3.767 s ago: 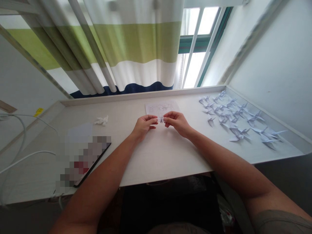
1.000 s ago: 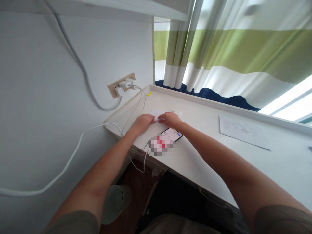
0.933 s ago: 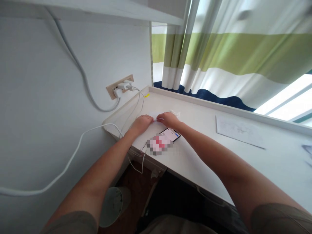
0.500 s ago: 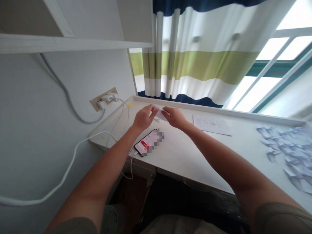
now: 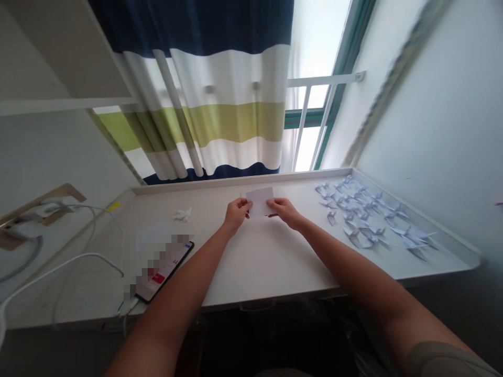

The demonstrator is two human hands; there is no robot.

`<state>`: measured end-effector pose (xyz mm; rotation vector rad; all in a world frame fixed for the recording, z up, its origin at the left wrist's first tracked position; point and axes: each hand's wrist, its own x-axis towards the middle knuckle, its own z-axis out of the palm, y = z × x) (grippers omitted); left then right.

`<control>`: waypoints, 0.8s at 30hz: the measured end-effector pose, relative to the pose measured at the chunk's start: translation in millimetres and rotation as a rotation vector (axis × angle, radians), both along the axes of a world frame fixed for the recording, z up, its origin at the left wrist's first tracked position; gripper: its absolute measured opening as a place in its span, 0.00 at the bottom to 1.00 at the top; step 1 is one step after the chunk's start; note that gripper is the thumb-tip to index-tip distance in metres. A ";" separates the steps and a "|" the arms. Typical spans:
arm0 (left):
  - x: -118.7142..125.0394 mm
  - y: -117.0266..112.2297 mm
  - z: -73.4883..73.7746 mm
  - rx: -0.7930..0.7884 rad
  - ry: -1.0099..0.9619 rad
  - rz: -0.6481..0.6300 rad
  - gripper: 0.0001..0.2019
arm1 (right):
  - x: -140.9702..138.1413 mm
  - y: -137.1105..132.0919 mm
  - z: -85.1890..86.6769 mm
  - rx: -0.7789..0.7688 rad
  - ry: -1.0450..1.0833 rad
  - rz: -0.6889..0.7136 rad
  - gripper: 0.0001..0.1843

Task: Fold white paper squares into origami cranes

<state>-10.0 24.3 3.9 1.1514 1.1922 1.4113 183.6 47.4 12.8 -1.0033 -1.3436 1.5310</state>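
Note:
A small white sheet of paper (image 5: 260,202) is held up just above the desk, its broad face towards me. My left hand (image 5: 236,214) pinches its left edge between thumb and fingers. On the opposite edge, my right hand (image 5: 286,210) grips the paper the same way. Several folded paper cranes (image 5: 349,213) stand in a loose cluster on the desk, to the right of my right hand.
The white desk (image 5: 271,262) has a raised rim at the back. A phone (image 5: 167,275) with a plugged-in cable lies at the left, near my left forearm. Small white crumpled bits (image 5: 183,214) lie behind it. A socket strip (image 5: 43,207) is on the left wall.
My view has swung to the right, bringing the whole crane cluster into sight. The paper, earlier tilted between my hands, is now spread flat facing me, with both hands still on it.

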 end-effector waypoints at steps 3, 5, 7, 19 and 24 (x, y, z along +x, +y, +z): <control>5.6 11.2 -12.9 -0.024 0.002 -0.020 0.19 | 15.5 13.8 -14.5 -0.041 0.060 0.001 0.13; 4.5 14.8 -20.3 -0.034 -0.012 -0.038 0.21 | 19.9 21.4 -22.6 -0.044 0.144 -0.012 0.15; 0.9 16.4 -25.7 -0.011 -0.069 -0.087 0.22 | 22.0 27.1 -28.3 -0.035 0.194 -0.013 0.15; -6.7 11.7 -23.3 0.019 -0.107 -0.233 0.16 | 24.2 24.3 -30.8 -0.079 0.242 0.094 0.08; 0.6 4.8 -24.7 0.097 -0.012 -0.217 0.26 | 26.8 15.0 -28.4 0.064 0.087 0.078 0.22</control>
